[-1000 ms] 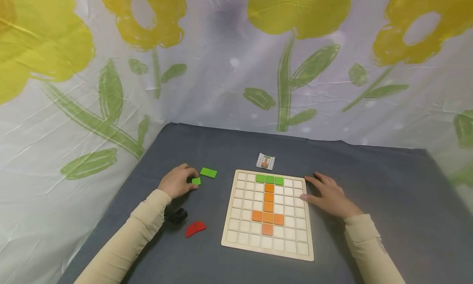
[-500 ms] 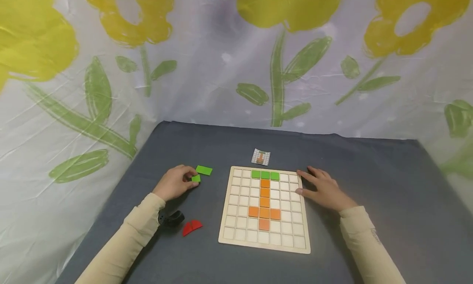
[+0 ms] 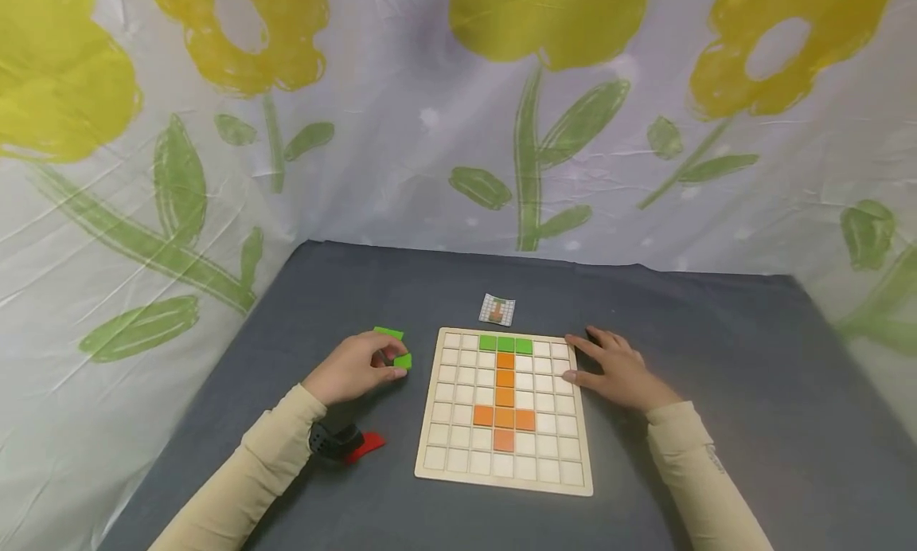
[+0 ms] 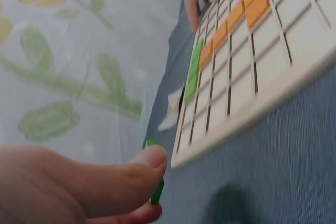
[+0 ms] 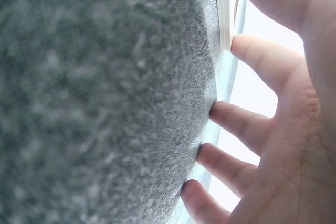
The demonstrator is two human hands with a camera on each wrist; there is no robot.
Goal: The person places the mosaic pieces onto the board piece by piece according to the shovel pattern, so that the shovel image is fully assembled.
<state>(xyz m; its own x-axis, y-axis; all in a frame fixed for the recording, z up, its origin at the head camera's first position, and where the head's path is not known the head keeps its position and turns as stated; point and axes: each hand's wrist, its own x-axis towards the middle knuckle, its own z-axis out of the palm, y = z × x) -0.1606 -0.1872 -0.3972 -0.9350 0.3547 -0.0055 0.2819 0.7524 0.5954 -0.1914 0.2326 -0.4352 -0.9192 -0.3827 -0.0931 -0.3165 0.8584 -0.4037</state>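
Observation:
My left hand pinches a small green square tile between thumb and fingers, a short way left of the wooden grid board. In the left wrist view the tile is mostly covered by the thumb. Three green tiles form a row near the board's far edge, and orange tiles run below them in a column with a crosspiece. My right hand rests at the board's right edge with fingers spread, thumb on the rim. In the right wrist view several fingertips touch the cloth.
A small printed pattern card lies beyond the board. More green shows behind the left hand. Red pieces lie by the left wrist, partly hidden by a black wrist strap. A flowered curtain hangs behind the dark tablecloth.
My left hand has picked up the green square tile and carried it right, toward the board, now partly covering the other green. The right hand stays at the board's edge; the head view shifts slightly.

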